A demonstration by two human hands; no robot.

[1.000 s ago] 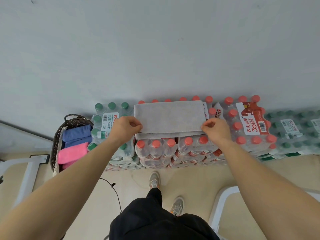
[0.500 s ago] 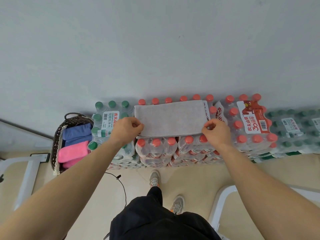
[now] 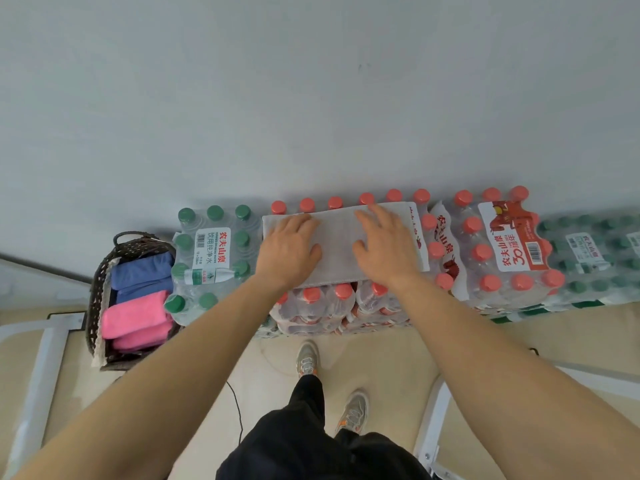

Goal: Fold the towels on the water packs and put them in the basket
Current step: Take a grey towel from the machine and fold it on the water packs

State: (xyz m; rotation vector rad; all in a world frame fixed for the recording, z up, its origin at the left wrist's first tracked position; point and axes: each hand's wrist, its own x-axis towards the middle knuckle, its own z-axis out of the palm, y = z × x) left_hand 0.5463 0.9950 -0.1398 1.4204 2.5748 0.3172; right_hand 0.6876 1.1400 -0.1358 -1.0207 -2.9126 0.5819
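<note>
Left hand [image 3: 289,251] and right hand [image 3: 384,247] moved onto grey towel [image 3: 337,237], pressing flat.

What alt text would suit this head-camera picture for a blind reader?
A person's left hand and right hand press flat on a folded grey towel lying on red-capped water packs. To the left, a dark woven basket holds folded blue towels and pink towels.
</note>
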